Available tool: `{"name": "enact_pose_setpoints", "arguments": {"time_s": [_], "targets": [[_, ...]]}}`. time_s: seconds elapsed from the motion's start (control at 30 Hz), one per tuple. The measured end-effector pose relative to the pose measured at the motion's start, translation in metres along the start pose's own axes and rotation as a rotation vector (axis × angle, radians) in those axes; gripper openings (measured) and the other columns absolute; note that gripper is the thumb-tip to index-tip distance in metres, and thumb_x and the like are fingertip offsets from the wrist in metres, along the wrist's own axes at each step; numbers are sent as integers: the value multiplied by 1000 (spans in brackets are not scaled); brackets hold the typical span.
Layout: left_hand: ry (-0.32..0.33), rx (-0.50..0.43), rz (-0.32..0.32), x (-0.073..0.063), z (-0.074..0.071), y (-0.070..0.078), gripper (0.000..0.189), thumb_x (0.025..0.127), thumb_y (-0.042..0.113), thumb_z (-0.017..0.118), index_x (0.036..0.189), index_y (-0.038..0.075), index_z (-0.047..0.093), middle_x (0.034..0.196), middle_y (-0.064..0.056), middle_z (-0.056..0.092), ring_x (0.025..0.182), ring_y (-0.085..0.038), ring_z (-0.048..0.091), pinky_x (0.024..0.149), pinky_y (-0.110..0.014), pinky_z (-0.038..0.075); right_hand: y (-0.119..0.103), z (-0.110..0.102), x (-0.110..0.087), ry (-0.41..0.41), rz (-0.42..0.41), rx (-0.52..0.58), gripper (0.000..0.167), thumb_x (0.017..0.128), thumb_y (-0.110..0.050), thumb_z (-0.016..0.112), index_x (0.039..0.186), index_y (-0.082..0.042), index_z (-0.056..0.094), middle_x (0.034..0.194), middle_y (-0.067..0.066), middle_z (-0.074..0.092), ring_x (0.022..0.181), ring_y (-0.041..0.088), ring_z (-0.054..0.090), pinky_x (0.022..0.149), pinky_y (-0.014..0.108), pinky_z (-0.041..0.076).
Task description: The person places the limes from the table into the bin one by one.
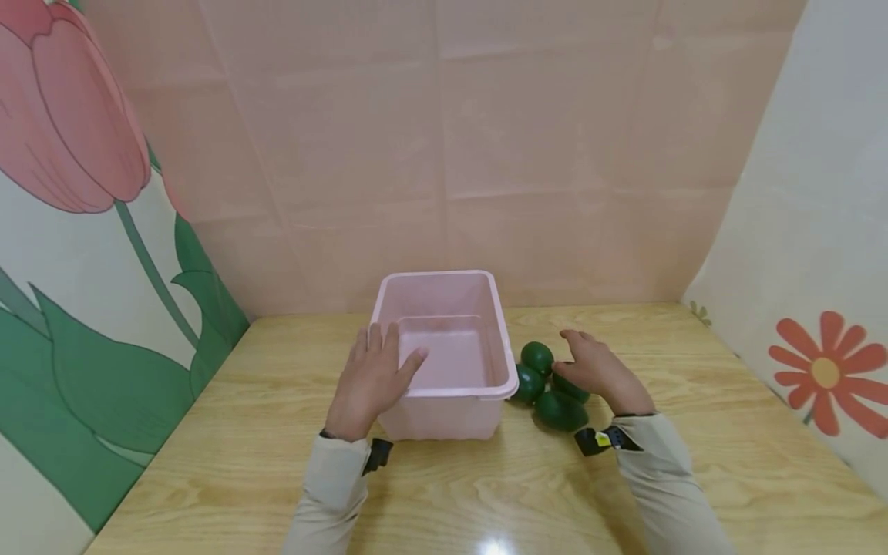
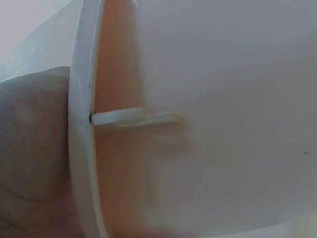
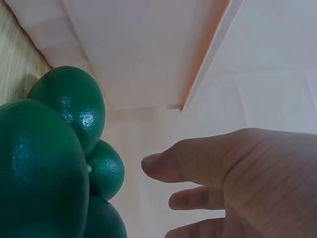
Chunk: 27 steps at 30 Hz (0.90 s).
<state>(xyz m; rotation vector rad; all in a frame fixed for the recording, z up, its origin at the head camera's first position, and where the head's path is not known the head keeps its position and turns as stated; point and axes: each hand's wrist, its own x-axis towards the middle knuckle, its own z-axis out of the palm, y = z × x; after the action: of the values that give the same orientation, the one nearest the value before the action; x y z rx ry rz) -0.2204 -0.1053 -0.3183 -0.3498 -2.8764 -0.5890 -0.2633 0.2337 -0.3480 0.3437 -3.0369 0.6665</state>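
Observation:
A pale pink plastic bin [image 1: 440,416] stands in the middle of the table, and its inside shows no contents in the head view. My left hand [image 1: 371,378] rests on the bin's left front rim, fingers straight and thumb reaching over the inside. Right of the bin lie several glossy dark green fruits that look like avocados [image 1: 560,411], clustered close together. Over the far right fruit is my right hand [image 1: 602,374], its fingers loosely extended and holding nothing. In the right wrist view, a gap separates the thumb from the avocados [image 3: 74,106].
The light wood table [image 1: 229,462] meets a pink sheet-covered wall [image 1: 555,154] behind the bin. Side walls with painted flowers [image 1: 825,374] stand left and right. Black straps with small devices [image 1: 597,441] sit on both wrists.

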Motion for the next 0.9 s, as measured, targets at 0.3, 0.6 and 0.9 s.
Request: {"name": "enact_pose_setpoints", "arguments": {"time_s": [0.3,0.6,0.9], "targets": [[-37,-24,-30,-1,0,-1,76,104,51,43,155,-4,27,157,-35,19,148,-48,15,119,-55,19,4,2,1,-26,22,-3,65,94,-19,64,142,16,37,135,43,44,122,57,47,98,65,42],[-44,-9,-23,-2,1,-2,75,105,50,43,154,-4,29,157,-35,20,147,-47,15,119,-54,20,4,4,2,-41,31,1,66,93,-18,65,141,17,37,132,42,49,119,55,51,96,63,45],[-48,-15,-31,-1,1,-1,75,105,51,42,154,-4,30,157,-36,19,147,-49,15,119,-55,20,6,7,2,-44,17,-10,65,91,-15,68,138,19,39,127,42,52,117,54,52,95,62,46]]}}
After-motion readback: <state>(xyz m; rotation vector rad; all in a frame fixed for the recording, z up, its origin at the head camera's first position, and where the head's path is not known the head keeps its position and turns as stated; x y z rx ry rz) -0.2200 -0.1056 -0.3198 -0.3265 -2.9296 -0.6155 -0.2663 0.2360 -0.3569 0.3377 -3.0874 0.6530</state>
